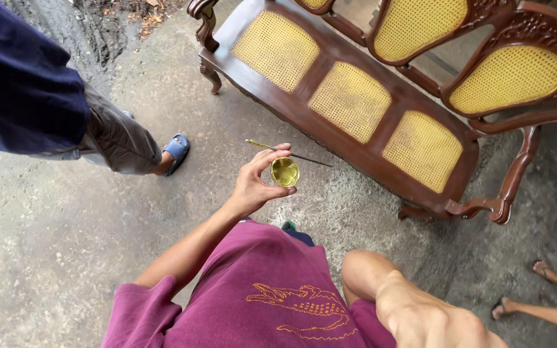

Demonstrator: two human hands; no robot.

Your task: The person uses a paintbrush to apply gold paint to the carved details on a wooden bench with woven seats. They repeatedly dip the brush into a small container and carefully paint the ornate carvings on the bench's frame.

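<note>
On a rough concrete floor (66,258) beside a carved cane-seat bench (356,103), my left hand (253,187) grips a small gold-paint pot (285,172) and a thin brush (288,153); my right forearm (414,303) shows, its grip unseen.

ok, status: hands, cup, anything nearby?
Left hand holds small gold-paint cup and thin brush. Right hand not visible. Wooden cane bench just ahead; another person's sandalled foot left.
</note>
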